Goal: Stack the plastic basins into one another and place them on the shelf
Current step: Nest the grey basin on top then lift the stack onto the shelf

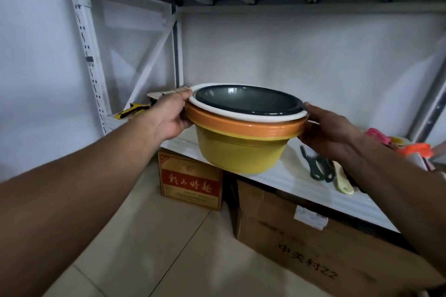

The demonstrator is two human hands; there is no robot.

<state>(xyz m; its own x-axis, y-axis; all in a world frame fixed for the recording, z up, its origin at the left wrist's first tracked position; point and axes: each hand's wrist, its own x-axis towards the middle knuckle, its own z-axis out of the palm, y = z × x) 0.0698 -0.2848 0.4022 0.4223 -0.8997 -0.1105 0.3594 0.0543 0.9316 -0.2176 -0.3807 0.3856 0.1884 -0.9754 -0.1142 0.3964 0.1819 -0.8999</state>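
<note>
Nested stack of round plastic basins (241, 142), yellow outermost and dark grey innermost, above the white shelf board's (301, 188) front edge; we judge it light, rigid, slick, so left hand (169, 118) and right hand (330, 132) clasp opposite rims.

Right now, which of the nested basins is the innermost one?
The dark grey basin. It sits inside the white basin, whose rim rings it, with the orange basin and yellow basin outside and below.
</note>
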